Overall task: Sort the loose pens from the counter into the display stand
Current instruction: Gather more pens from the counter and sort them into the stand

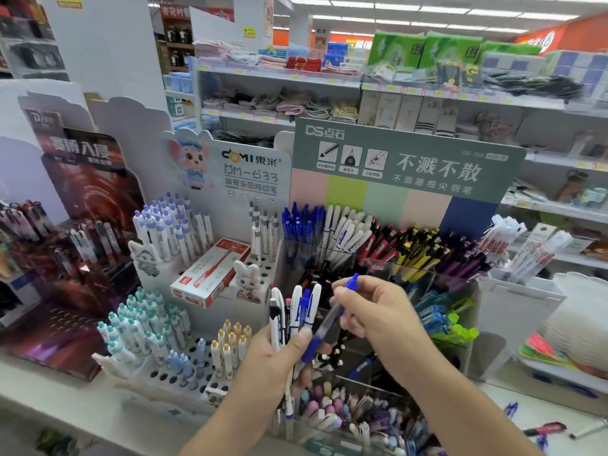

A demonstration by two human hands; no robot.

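Pen [332,319] slants up-right, pinched in the right hand [375,311]. Left hand [276,360] grips the bundle [296,311]; blue slot [302,225] sits above-left.

A blue pen [332,315] with a clear barrel slants above the clear display stand [424,278], beside a bunch of white and blue pens [294,315]. More pens [556,429] lie on the desk [493,403].

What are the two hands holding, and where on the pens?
Left hand grips a bunch of pens around their lower halves. Right hand pinches one blue pen near its clicker end.
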